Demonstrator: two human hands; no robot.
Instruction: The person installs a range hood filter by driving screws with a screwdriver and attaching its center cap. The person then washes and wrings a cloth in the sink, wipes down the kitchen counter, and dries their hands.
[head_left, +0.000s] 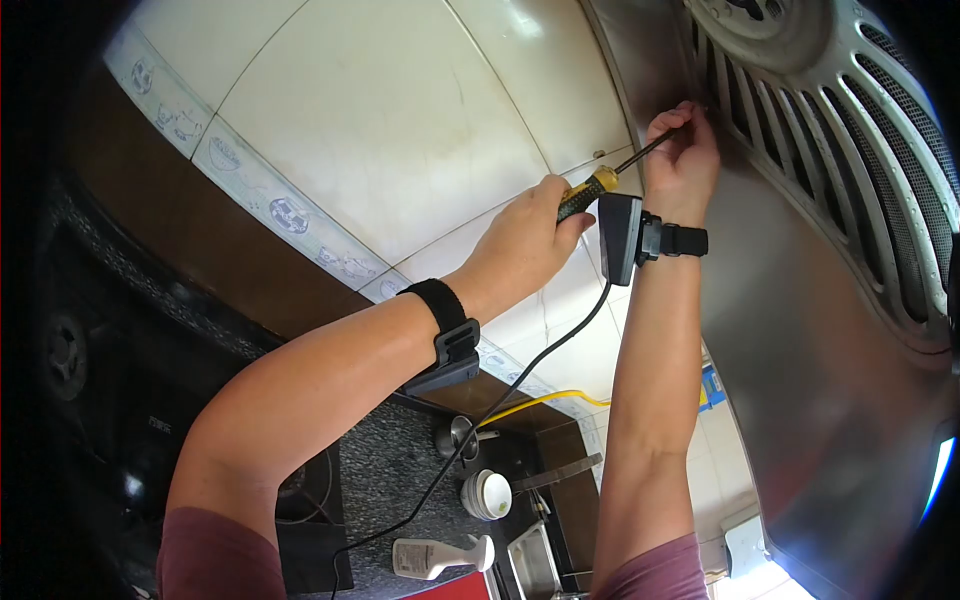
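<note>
My left hand (pixel 530 235) is wrapped round the yellow and black handle of a screwdriver (pixel 601 181). Its dark shaft slants up and right, and the tip ends at the fingers of my right hand (pixel 685 160). Those fingers are pinched together by the metal side of a range hood (pixel 800 330), beside its slotted grille (pixel 835 150). Whatever lies between them is hidden. A black strap with a small device (pixel 620 238) sits on my right wrist, and another strapped device (pixel 445 370) is on my left.
A black cable (pixel 520 375) runs down from the right wrist device. Below are a black gas stove (pixel 110 400), a speckled counter (pixel 380 470), a spray bottle (pixel 440 557), stacked white bowls (pixel 487 495), a small metal pot (pixel 456 437) and a sink (pixel 533 565). Tiled wall (pixel 400 130) stands behind.
</note>
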